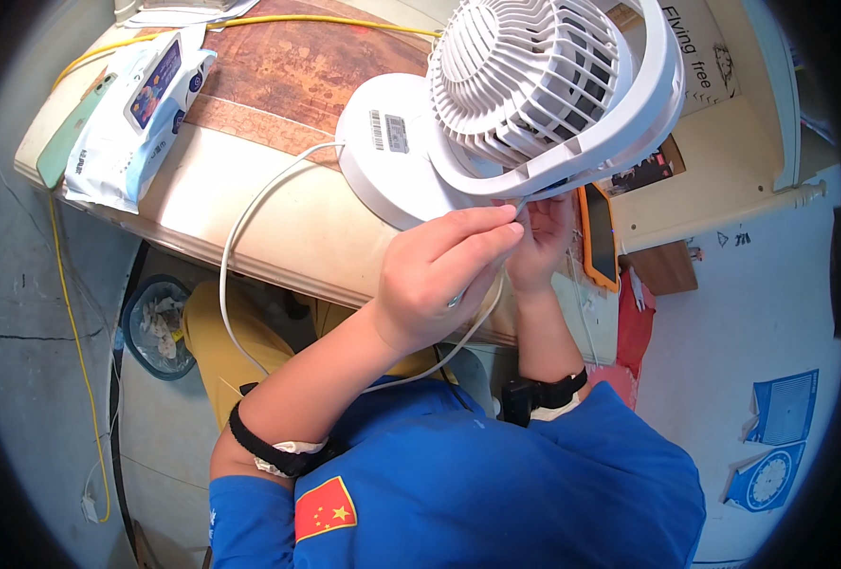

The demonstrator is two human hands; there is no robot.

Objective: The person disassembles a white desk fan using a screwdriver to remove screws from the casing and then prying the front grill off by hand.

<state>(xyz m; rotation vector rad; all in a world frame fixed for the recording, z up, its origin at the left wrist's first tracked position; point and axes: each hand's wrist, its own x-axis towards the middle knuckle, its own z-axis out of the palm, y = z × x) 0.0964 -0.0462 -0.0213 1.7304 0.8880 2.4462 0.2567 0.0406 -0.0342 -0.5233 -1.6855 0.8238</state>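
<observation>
A white desk fan (496, 85) with a slatted cage and a round base (368, 156) stands tilted back on the table. Out of the base comes a white cable (228, 256), which loops below the table edge and runs back up to my hands. My left hand (449, 266) is closed in a pinch on the cable, just under the fan's frame. Close beside it is my right hand (539, 248), its fingers curled and partly hidden by the left hand and the fan's rim. What the right fingers hold cannot be made out.
A white wipes pack (141, 123) and a pale green flat object (72, 133) lie at the table's left. A yellow cord (326, 17) crosses the back. An orange-edged dark device (599, 237) sits to the right. A bin (155, 327) stands on the floor below left.
</observation>
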